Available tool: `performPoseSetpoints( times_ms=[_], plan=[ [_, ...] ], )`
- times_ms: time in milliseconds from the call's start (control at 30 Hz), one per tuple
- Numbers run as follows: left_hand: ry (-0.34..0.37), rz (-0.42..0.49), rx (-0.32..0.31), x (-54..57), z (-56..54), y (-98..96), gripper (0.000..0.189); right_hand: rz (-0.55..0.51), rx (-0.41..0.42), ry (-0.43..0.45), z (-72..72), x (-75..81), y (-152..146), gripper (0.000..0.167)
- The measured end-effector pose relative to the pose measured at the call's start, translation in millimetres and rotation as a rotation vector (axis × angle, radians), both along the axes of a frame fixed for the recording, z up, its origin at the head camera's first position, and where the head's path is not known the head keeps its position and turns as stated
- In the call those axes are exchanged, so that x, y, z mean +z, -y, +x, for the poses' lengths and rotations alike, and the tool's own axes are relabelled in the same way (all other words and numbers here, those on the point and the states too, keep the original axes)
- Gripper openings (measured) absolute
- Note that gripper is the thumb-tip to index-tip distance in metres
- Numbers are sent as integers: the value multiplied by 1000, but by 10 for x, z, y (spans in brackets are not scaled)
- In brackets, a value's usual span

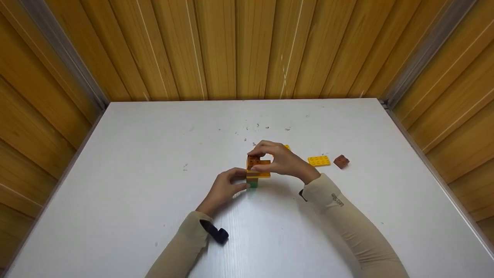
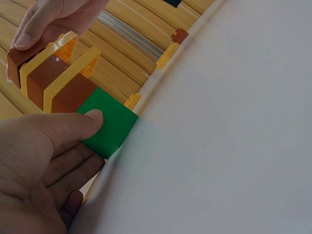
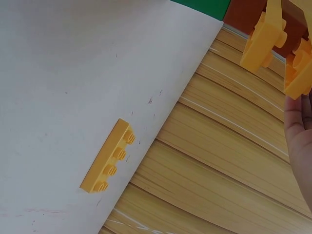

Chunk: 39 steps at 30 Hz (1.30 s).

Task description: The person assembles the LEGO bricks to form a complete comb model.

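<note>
Apparently to steady the upright brown-and-yellow plastic brick stack [image 1: 252, 174], the left hand [image 1: 224, 187] pinches its square green plastic base brick [image 2: 116, 123], while above, the right hand [image 1: 285, 160] grips its studded brown plastic top brick [image 1: 253, 161], seemingly for alignment.

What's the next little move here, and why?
Perhaps the right hand should press the top brown block down: a dark gap seems to show above the yellow plate beneath it, and the left hand grips the green block below.
</note>
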State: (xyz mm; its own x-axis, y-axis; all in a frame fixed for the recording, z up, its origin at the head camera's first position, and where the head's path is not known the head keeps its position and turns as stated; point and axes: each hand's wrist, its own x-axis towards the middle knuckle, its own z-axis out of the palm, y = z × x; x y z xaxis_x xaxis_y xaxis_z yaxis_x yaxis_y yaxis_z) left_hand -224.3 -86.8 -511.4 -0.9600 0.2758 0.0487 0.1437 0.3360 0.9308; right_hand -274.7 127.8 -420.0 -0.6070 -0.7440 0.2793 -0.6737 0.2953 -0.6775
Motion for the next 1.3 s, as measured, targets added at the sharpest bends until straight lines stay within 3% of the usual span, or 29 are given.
performPoseSetpoints(
  times_ms=[500, 1300],
  plan=[
    [55, -20, 27, -1, 1, -2, 37, 42, -13, 16, 15, 8, 23, 38],
    [33, 17, 8, 21, 5, 3, 37, 82, 55, 16, -5, 88, 30, 35]
  ],
)
